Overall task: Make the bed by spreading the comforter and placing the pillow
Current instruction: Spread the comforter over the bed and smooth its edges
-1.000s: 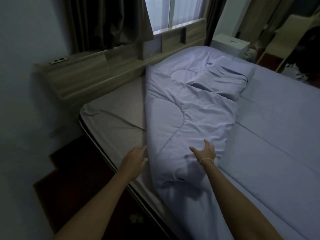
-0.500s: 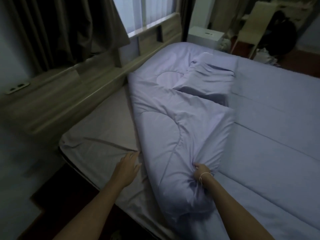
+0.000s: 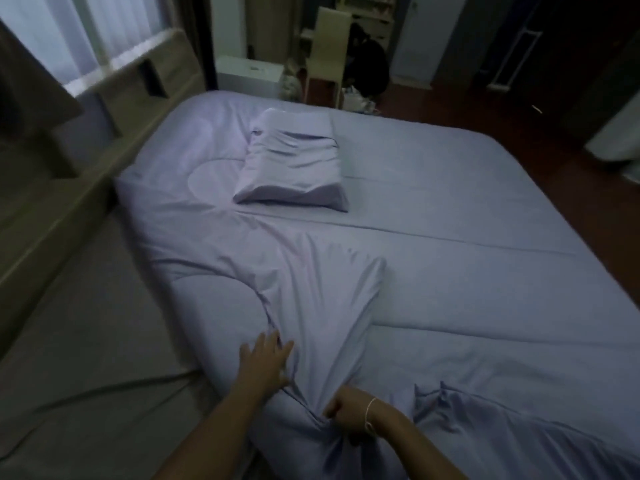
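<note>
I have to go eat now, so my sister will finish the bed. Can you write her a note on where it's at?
Left hand: flat, fingers straight, pressing the comforter.
Right hand: gripping a bunched fold of the comforter.
Pillow: lying on the comforter near the headboard.
Done: comforter covers most of the bed.
Left: pull the folded-back part over the bare sheet, smooth it, then set the pillow in place.

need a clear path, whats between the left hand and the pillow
Only rumpled comforter lies between the left hand and the pillow, in the head view.
</note>
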Tool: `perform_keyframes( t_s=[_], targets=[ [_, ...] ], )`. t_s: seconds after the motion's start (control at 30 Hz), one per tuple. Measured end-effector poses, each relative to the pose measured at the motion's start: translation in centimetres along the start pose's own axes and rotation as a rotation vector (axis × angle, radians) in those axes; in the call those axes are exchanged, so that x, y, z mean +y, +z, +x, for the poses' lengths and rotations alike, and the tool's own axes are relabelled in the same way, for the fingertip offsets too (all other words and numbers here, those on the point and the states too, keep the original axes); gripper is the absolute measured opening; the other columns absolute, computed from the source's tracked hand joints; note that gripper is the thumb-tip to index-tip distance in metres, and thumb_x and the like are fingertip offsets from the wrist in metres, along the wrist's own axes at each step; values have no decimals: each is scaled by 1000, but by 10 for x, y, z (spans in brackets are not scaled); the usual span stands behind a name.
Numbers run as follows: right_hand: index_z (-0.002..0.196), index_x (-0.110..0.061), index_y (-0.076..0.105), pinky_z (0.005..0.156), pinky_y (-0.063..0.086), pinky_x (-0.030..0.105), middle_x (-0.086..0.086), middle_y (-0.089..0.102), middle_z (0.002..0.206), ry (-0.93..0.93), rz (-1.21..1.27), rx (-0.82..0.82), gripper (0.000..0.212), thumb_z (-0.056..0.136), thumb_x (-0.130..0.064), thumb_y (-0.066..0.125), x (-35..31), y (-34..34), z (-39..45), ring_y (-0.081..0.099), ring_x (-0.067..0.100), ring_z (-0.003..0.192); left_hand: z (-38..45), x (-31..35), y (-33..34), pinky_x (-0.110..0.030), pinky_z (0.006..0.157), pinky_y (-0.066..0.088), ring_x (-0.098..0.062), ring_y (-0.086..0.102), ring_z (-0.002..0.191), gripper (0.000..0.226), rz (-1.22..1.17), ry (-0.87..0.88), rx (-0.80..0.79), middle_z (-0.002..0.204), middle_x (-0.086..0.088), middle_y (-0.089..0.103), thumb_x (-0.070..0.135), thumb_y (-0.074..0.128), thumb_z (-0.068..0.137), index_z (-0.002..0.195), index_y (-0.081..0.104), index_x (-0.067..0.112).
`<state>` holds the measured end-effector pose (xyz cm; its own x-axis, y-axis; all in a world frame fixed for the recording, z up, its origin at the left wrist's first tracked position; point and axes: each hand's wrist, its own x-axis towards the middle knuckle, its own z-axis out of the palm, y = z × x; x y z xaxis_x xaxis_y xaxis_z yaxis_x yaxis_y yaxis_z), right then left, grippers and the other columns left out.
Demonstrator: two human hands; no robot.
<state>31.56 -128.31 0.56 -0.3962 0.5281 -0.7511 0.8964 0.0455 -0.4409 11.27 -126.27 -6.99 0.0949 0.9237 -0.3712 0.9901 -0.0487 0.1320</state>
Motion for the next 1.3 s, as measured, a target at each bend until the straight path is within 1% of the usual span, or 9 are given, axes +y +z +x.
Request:
perform_keyframes(
  t_s=[0.1,0.23,0.47,0.67,0.77,0.83,0.93,1.1,1.3],
  targets=[
    [65,-11,69,56,52,38,-4,57,60,64,81,25,24,72,3,50,13,6,8,48,-3,37,4,-11,29,-71,98,21,-45,29,135,40,80,20,-110,152,-16,29,39,58,81,121,58,33],
    [98,-24,75,87,46,24,-2,73,101,74,116,74,21,78,-20,70,30,3,21,59,5,94,9,-35,72,-54,61,54,-38,69,87,28,72,113,-90,105,-14,71,17,42,63,71,69,19],
    [131,-19,53,93,42,24,8,59,125,167,213,344,56,78,-24,73,38,-48,57,56,20,110,-1,-79,82,-28,62,56,-26,69,69,31,-190,32,65,94,-11,71,14,44,71,98,57,19],
    [150,-25,8,118,14,49,21,0,157,122,145,520,112,67,-46,79,30,-90,140,4,37,145,-70,-120,69,-31,107,34,-29,45,125,42,-254,-207,-83,148,1,38,19,40,96,137,46,28],
    [150,-27,-4,118,14,51,22,5,157,163,24,390,127,59,-50,81,26,-66,184,6,39,145,-107,-129,69,-35,108,35,-27,48,122,36,-316,-262,-124,141,-5,48,33,51,91,127,56,34],
    [148,-28,15,108,35,50,18,35,147,122,20,369,103,65,-39,75,18,-45,196,35,39,134,-124,-133,79,-39,101,45,-24,60,107,38,-403,-369,-59,119,-4,66,46,66,74,109,69,33],
    [124,-15,55,92,48,43,18,59,126,-93,-44,491,44,80,-11,52,-17,-28,188,57,38,110,-134,-122,63,-28,96,45,-24,60,109,28,-746,-547,-15,119,-5,64,23,64,83,110,68,19],
    [80,-4,73,75,49,39,20,66,96,-572,13,533,31,64,-10,48,-100,-10,135,62,39,89,-129,-104,0,-15,73,46,-12,59,93,34,-1225,-715,423,110,2,61,36,61,88,117,60,19],
    [92,-7,74,79,39,18,9,64,105,-825,88,320,35,69,-14,48,-200,38,69,56,16,90,-163,-125,-61,-46,90,51,-28,59,110,84,-1770,-724,609,127,-6,59,64,70,61,132,48,24]
  ],
)
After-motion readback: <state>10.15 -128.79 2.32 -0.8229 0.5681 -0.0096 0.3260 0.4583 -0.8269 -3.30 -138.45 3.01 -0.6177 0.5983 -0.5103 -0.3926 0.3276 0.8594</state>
